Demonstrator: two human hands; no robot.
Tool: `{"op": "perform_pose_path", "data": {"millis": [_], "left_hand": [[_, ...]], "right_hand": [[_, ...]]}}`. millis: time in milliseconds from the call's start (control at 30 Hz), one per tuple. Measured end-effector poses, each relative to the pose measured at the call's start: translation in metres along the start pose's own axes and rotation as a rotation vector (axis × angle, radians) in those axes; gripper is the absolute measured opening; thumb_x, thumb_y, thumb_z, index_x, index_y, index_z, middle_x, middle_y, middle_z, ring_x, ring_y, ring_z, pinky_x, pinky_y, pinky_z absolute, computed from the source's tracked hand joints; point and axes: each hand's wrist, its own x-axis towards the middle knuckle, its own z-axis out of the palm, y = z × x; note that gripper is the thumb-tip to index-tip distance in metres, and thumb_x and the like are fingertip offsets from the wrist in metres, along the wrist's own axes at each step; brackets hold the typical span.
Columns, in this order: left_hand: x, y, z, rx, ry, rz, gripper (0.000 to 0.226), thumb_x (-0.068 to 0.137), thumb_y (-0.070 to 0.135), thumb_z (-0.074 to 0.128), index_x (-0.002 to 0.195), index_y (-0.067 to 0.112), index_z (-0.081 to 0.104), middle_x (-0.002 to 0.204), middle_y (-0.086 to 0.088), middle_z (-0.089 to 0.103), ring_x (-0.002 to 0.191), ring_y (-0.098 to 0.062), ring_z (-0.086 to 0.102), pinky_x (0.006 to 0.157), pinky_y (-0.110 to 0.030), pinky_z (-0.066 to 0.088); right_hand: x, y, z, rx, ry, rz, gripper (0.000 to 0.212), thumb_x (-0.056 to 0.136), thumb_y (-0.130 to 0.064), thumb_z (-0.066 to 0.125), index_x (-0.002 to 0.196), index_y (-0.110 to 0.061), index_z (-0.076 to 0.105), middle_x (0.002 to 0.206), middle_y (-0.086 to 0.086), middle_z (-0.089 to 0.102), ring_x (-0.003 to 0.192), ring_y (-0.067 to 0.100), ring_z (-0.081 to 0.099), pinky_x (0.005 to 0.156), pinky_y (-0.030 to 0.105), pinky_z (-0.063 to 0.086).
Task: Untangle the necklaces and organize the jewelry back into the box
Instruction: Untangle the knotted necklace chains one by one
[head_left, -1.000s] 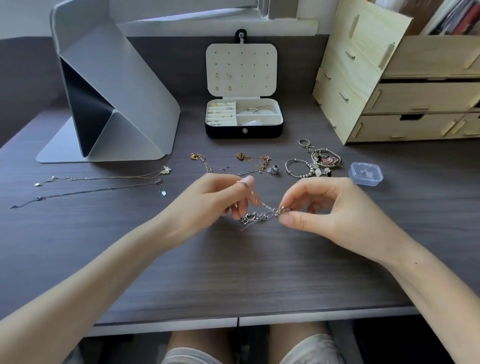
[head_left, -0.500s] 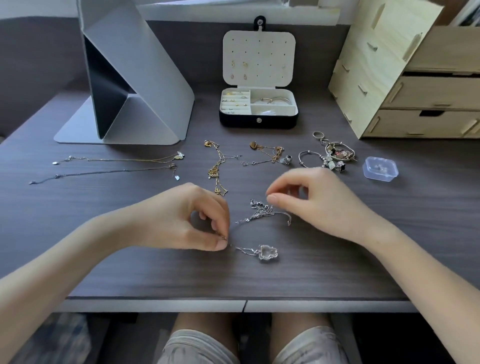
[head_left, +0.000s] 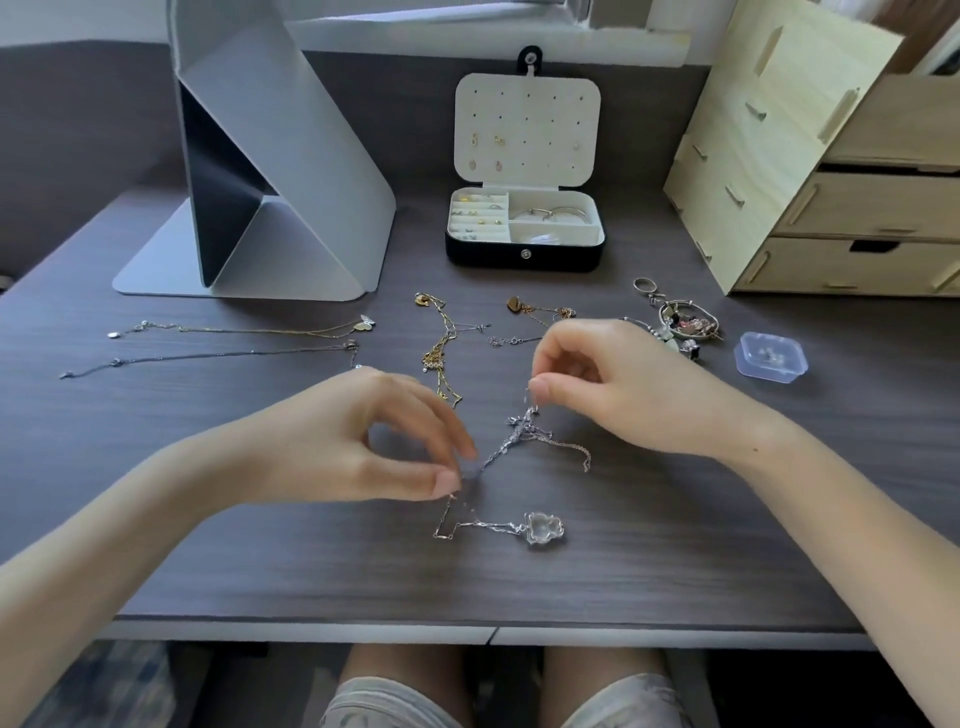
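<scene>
A tangled silver necklace (head_left: 524, 434) lies on the dark desk between my hands, with a clear flower pendant (head_left: 543, 528) on its near end. My left hand (head_left: 363, 441) pinches the chain near the pendant end with thumb and fingers. My right hand (head_left: 618, 384) pinches the far end of the tangle, just above the knot. The open jewelry box (head_left: 524, 254) stands at the back centre, its lid up with several earrings pinned, rings and bangles inside. A gold chain tangle (head_left: 441, 353) and another gold necklace (head_left: 535, 312) lie beyond my hands.
Two straightened necklaces (head_left: 234, 343) lie at the left. A heap of rings and bracelets (head_left: 685, 322) and a small clear plastic case (head_left: 771, 357) sit at the right. A grey folded stand (head_left: 275, 171) is back left, a wooden drawer unit (head_left: 831, 166) back right.
The silver tangle went from held up between both hands down onto the desk and is stretched out; my left hand moved toward me with one end, the pendant now lies free.
</scene>
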Motion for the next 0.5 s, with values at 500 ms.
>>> {"op": "perform_pose_path", "data": {"millis": [500], "left_hand": [[0.056, 0.0, 0.025, 0.277, 0.199, -0.175, 0.028, 0.086, 0.014, 0.062, 0.101, 0.037, 0.065, 0.081, 0.01, 0.052, 0.071, -0.004, 0.05, 0.072, -0.024, 0.041]], "right_hand": [[-0.006, -0.012, -0.022, 0.163, -0.036, -0.064, 0.01, 0.089, -0.01, 0.06, 0.08, -0.013, 0.058, 0.07, -0.005, 0.067, 0.061, 0.002, 0.054, 0.059, 0.024, 0.042]]}}
